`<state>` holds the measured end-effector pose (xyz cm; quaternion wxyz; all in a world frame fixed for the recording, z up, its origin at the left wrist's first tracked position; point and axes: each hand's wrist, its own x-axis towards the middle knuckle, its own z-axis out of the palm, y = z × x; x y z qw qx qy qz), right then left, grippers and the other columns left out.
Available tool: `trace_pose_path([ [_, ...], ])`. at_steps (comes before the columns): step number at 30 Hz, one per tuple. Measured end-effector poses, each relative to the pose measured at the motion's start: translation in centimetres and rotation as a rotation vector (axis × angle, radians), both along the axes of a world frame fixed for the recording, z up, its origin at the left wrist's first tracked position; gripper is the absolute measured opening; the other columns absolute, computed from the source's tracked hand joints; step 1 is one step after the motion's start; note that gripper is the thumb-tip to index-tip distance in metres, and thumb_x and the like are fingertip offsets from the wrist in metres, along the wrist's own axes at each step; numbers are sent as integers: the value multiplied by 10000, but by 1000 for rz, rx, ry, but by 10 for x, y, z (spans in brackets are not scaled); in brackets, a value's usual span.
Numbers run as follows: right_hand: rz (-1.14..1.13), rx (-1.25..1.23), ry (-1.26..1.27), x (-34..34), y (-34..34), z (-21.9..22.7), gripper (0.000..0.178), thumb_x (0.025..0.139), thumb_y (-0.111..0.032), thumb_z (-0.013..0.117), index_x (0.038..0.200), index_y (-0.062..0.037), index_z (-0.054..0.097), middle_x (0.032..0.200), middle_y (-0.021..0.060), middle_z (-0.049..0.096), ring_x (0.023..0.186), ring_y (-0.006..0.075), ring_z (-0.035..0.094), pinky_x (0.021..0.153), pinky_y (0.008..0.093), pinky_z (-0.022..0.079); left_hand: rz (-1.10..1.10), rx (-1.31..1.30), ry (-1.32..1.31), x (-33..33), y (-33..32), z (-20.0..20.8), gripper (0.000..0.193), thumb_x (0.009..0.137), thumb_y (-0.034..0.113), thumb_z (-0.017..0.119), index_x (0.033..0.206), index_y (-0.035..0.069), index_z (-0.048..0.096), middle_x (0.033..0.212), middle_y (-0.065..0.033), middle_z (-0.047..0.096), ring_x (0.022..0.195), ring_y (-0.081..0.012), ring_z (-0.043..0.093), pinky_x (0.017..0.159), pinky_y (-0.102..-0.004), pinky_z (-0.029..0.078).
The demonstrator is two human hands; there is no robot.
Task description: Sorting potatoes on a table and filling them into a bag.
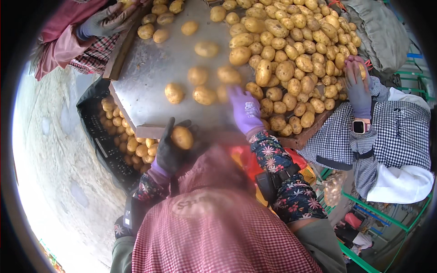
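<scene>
Left grip (166,152) holds a roundish potato (182,138), long axis unclear.

You show two gloved hands: one purple-cuffed dark-grey left hand (169,150) holding one oval yellow-brown potato (182,138), and one purple right hand (246,112). Before you, seven loose potatoes (174,93) dot the middle of one grey sheet-metal tabletop (145,68). You have one black plastic crate (109,159); its potatoes (133,144) and the large heap (285,71) defy counting.
</scene>
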<state>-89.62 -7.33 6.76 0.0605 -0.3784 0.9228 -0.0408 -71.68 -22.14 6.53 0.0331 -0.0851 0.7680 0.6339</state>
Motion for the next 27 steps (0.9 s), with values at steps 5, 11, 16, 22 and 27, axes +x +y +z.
trace_pose_path([
  [5,-15,177,-63,-27,-26,-21,316,808,-144,445,1117,-118,502,1036,152,545,843,318,578,704,402,474,-11,-253,259,-15,7,8,396,900,318,442,1163,23,428,967,-117,567,945,-225,551,768,-326,485],
  [11,-529,-1210,-1905,-12,23,-3,581,887,-544,300,1192,-63,418,1006,113,568,780,168,567,648,301,483,143,351,-10,-19,0,-2,383,849,159,542,1184,12,427,949,-104,576,818,-187,586,663,-292,494],
  [16,-498,-1313,-1443,29,14,29,658,861,-606,243,1120,-50,479,846,91,599,627,139,533,546,252,444,7,58,122,-26,-3,23,467,804,80,587,1226,12,400,998,-111,575,823,-154,577,666,-262,480],
  [22,-480,-1117,-1387,37,19,33,684,850,-623,224,1015,-44,549,716,69,604,531,140,499,482,244,402,115,265,238,-29,7,21,522,819,96,578,1291,63,359,1100,-119,543,885,-125,535,738,-244,451],
  [27,-541,-982,-1451,50,30,18,627,869,-572,298,1080,-31,535,776,82,616,636,149,562,558,231,445,96,505,-56,-33,20,36,584,846,153,576,1342,78,277,1154,-88,498,926,-149,514,827,-281,425],
])
